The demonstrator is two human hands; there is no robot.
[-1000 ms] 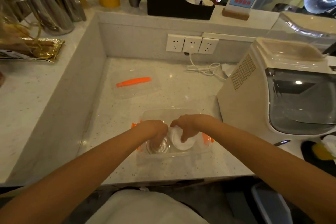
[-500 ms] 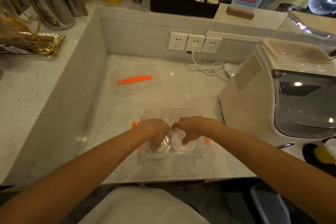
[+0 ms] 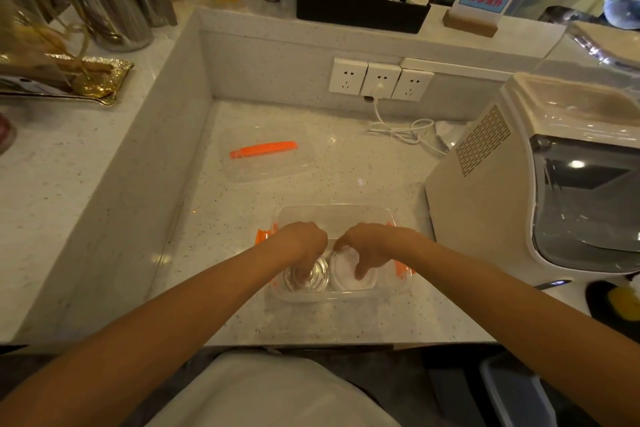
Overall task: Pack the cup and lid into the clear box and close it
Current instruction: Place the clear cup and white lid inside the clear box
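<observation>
Both hands: down inside the clear box (image 3: 346, 215), as half a second back; barely any shift.
Left hand (image 3: 300, 240): fingers curled down onto the clear cup (image 3: 306, 277), seemingly pressing it; actual grip hidden.
Right hand (image 3: 370, 242): loosely open, fingertip resting on the white lid (image 3: 351, 274).
Contents: cup and lid side by side, near wall of box.
Box lid (image 3: 268, 159): orange-handled, well apart on the counter (image 3: 346, 166).
Meaning: packing looks done; closing not yet begun.
</observation>
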